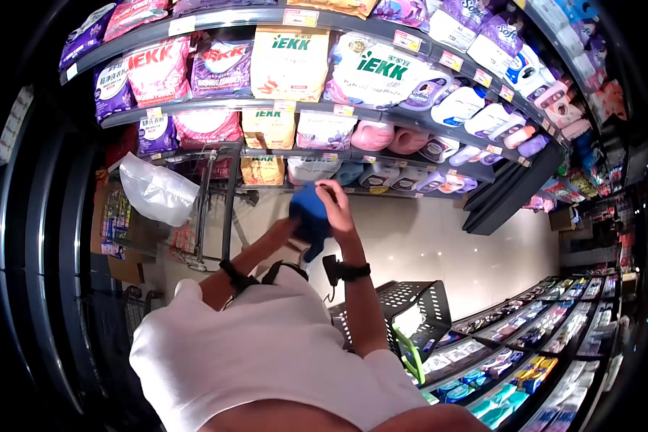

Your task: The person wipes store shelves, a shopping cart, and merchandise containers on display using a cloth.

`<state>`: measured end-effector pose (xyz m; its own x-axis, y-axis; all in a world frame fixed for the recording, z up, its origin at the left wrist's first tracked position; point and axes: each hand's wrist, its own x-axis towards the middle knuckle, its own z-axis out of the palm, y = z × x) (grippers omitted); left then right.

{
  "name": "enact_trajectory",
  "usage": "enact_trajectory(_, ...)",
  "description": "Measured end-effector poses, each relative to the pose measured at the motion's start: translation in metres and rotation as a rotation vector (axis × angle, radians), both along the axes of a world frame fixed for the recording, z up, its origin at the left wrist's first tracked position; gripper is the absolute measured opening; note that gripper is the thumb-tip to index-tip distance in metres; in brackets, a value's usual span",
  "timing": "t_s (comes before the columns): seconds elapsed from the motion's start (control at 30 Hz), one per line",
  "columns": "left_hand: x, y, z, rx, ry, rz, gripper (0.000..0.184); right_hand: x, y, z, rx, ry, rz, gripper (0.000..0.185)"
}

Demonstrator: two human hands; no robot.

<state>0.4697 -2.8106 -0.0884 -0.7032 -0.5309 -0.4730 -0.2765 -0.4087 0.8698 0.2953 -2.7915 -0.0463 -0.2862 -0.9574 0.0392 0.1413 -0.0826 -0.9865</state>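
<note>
You have both hands raised in front of you, close together, around a blue object (309,210); its exact kind is too blurred to tell. Your right hand (335,207) is clamped on its right side, fingers curled over the top. Your left hand (284,229) meets its lower left side, but its fingers are hidden, so you cannot tell how firmly they close. The blue object is in the air above the pale floor (403,230), near the front edge of the lowest part of the shelving (216,106). A black band circles each of your wrists.

On the shelving, a yellow IEKK bag (291,65) stands beside a white IEKK bag (371,72), with bottles toward the right end. To your left, a clear plastic bag (158,191) lies at the top of a wire cart; by your right forearm is a black basket (435,306) with a green handle (410,354).
</note>
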Motion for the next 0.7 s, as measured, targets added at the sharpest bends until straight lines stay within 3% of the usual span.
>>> enact_trajectory(0.07,-0.028,-0.015,0.011,0.283,0.429,0.384,0.054,-0.021,-0.008,0.005,-0.043,0.398,-0.008,0.03)
enact_trajectory(0.13,-0.065,-0.038,-0.029,0.179,0.421,0.373,0.053,-0.031,-0.013,0.002,-0.026,0.559,-0.096,0.034)
enact_trajectory(0.2,-0.093,-0.042,-0.036,0.166,0.521,0.343,0.035,-0.059,-0.021,0.001,0.082,0.512,-0.093,0.033)
enact_trajectory(0.3,-0.135,-0.042,-0.012,0.06,0.527,0.367,0.029,-0.099,-0.035,0.012,-0.084,0.488,-0.104,0.031)
enact_trajectory(0.37,-0.152,-0.059,0.0,-0.401,0.53,0.188,0.037,-0.124,-0.059,0.019,-0.176,0.406,-0.131,0.027)
enact_trajectory(0.4,-0.165,-0.072,0.007,-0.404,0.522,0.193,0.037,-0.133,-0.071,0.031,-0.2,0.338,-0.148,0.025)
enact_trajectory(0.5,-0.196,-0.103,0.039,-0.011,0.442,0.36,0.064,-0.15,-0.109,0.081,-0.294,0.388,-0.082,0.019)
enact_trajectory(0.53,-0.201,-0.115,0.057,0.11,0.481,0.347,0.07,-0.155,-0.12,0.098,-0.344,0.658,-0.074,0.023)
enact_trajectory(0.57,-0.212,-0.133,0.047,0.208,0.581,0.271,0.074,-0.158,-0.135,0.103,-0.389,0.748,-0.056,0.026)
enact_trajectory(0.6,-0.222,-0.152,0.035,0.362,0.672,0.19,0.071,-0.163,-0.149,0.103,-0.429,0.84,-0.037,0.029)
enact_trajectory(0.7,-0.249,-0.188,0.048,0.401,0.874,0.215,0.063,-0.191,-0.192,0.094,-0.502,1.007,-0.013,0.04)
